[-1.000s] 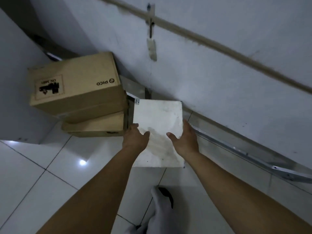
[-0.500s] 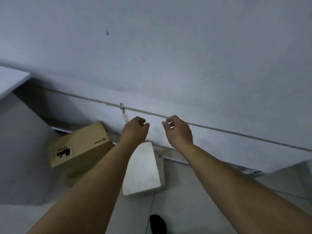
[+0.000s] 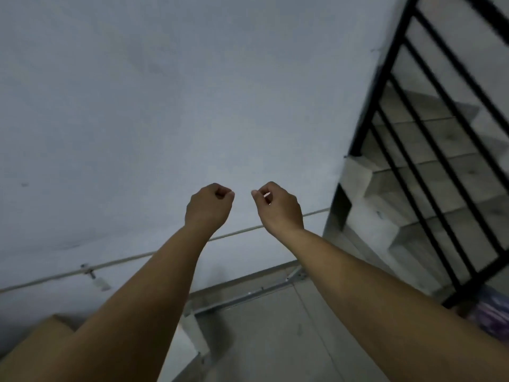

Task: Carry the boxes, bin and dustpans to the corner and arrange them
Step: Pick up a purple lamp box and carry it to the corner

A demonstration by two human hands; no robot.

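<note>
My left hand (image 3: 210,206) and my right hand (image 3: 278,206) are raised side by side in front of the white wall, fingers curled in, nothing in either. Far below them the white box (image 3: 190,346) stands on the floor against the wall, mostly hidden by my left forearm. A corner of the brown cardboard box (image 3: 52,330) shows at the bottom left, left of the white box. No bin or dustpan is in view.
A thin cable (image 3: 115,262) runs along the white wall. A metal rail (image 3: 248,295) lies at the wall's foot. On the right, concrete stairs (image 3: 413,188) rise behind a black railing (image 3: 407,150). A purple bag (image 3: 493,312) sits at the railing's base.
My hands let go of the white box and rose, curling shut. My view swung up and right, bringing the stairs and railing into sight and pushing the boxes to the bottom left.
</note>
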